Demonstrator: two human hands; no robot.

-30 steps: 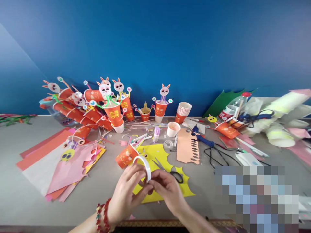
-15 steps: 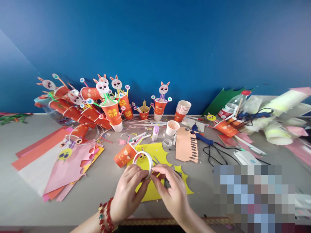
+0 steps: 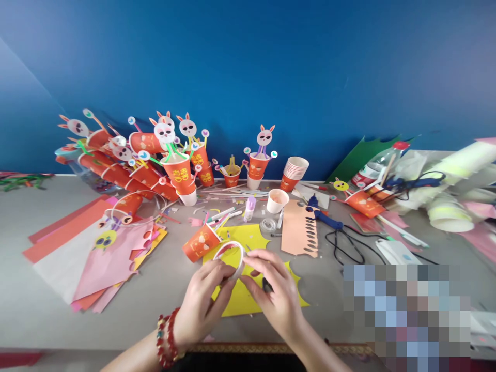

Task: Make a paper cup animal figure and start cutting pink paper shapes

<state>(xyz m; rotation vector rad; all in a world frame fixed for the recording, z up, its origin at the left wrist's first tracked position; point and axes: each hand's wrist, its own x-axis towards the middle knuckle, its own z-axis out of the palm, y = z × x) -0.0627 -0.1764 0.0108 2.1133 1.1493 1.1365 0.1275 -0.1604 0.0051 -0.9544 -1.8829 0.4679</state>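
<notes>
My left hand and my right hand both pinch a white paper-strip ring above a yellow paper sheet. The ring stands upright between my fingertips, its opening facing me. An orange paper cup lies on its side just left of the ring. Black-handled scissors lie on the yellow sheet, mostly hidden under my right hand. A red bead bracelet sits on my left wrist.
Finished orange cup rabbits crowd the back left. A stack of cups, a white cup, a glue stick, a tape roll, a peach cut sheet and a blue glue gun lie behind. Coloured paper lies left.
The ring has turned from edge-on to facing me, and both hands have shifted slightly forward over the yellow sheet. My right hand now covers the scissors.
</notes>
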